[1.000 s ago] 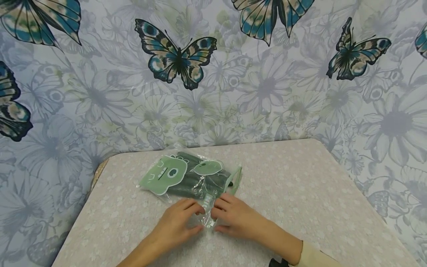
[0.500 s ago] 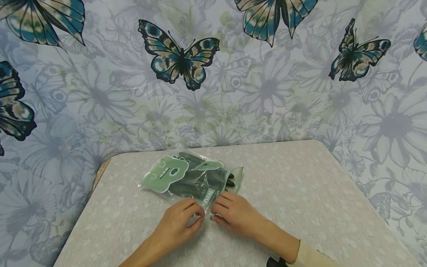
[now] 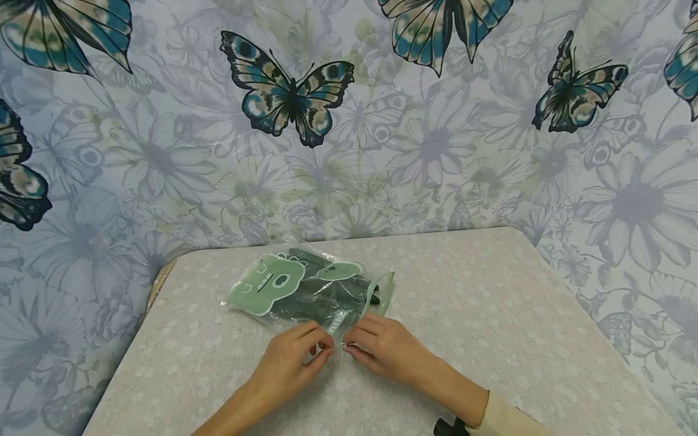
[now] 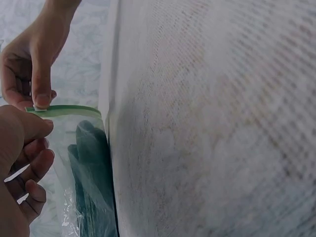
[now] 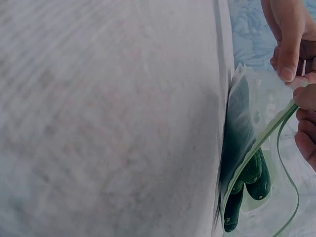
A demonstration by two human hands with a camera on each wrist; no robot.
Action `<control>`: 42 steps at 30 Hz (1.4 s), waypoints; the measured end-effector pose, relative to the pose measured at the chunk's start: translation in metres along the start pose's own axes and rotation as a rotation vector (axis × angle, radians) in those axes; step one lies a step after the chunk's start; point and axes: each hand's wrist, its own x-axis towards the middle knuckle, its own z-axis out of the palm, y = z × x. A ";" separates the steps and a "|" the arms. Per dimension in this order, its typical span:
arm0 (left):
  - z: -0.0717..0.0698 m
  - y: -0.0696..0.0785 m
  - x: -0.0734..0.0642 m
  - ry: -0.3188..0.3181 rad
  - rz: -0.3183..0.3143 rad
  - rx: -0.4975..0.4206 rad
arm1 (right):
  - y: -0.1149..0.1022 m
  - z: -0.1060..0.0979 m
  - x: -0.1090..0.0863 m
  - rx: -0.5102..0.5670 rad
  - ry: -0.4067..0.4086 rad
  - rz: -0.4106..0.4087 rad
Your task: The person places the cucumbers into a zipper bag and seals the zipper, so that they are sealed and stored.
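Note:
A clear zip bag (image 3: 264, 284) with a green cartoon print lies slanted on the table, holding several dark green cucumbers (image 5: 259, 180). Its green-edged mouth gapes at the right end, where cucumber tips show. My left hand (image 3: 291, 360) pinches the bag's near corner between thumb and forefinger. Close beside it, my right hand (image 3: 389, 351) pinches the end of the green zip strip (image 4: 74, 109), where a small pale piece sits under the thumb. In the right wrist view, the strip runs slack from the right fingertips along the mouth.
The table (image 3: 491, 327) wears a pale floral cloth, and its far edge meets a butterfly-patterned wall covering (image 3: 436, 151). A black object (image 3: 451, 427) shows by the right sleeve at the bottom edge.
The thumbs have come in from a wider spread, and both hands now pinch the bag's near corner. The bag's mouth gapes more, showing more of the cucumber tips.

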 end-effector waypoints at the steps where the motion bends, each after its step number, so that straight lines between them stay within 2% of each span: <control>1: 0.000 0.000 0.000 0.002 -0.001 -0.002 | 0.000 0.000 0.000 0.007 0.000 0.011; 9: 0.000 0.000 0.001 -0.017 -0.007 -0.024 | 0.003 0.002 0.001 0.016 0.014 0.029; 12: 0.000 0.000 0.001 -0.009 0.004 -0.031 | 0.003 0.002 0.003 0.015 0.026 0.020; 19: -0.001 0.000 0.002 -0.005 -0.016 -0.058 | 0.007 0.005 0.005 0.031 0.045 0.041; 27: -0.001 0.000 0.004 -0.002 -0.021 -0.063 | 0.012 0.005 0.002 0.092 -0.016 0.135; 32: -0.002 0.001 0.006 0.007 -0.014 -0.066 | 0.016 0.002 -0.001 0.075 -0.054 0.182; 42: -0.003 0.003 0.009 0.034 -0.010 -0.050 | 0.033 0.000 -0.004 -0.040 -0.050 0.112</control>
